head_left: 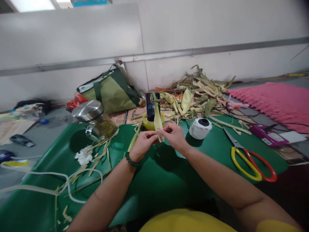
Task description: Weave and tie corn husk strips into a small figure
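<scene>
- Husk strip [158,124], head view: a pale yellow-green strip stands almost upright at the middle of the frame. Its lower end is caught between both hands, above the green surface [156,180].
- Left hand [142,145]: its grip is pinched on the strip's lower end from the nine o'clock side. A dark bead bracelet [131,160] sits on the wrist.
- Right hand [175,137]: its grip is pinched on the same end from the three o'clock side, with fingertips almost meeting the left's.
- The work looks like fine fingertip shaping of the strip's end. It likely goes best with the two pinches close together, so that the dry fibre bends along its grain rather than splits.
- The tall free end leans near the phone [152,106], propped at twelve o'clock. Holding the strip low and steady should avoid knocking the phone.
- Around the hands: glass jar [96,124] at ten o'clock, husk pile [195,93] at one, tape roll [200,128] at two, scissors [246,158] at four.
</scene>
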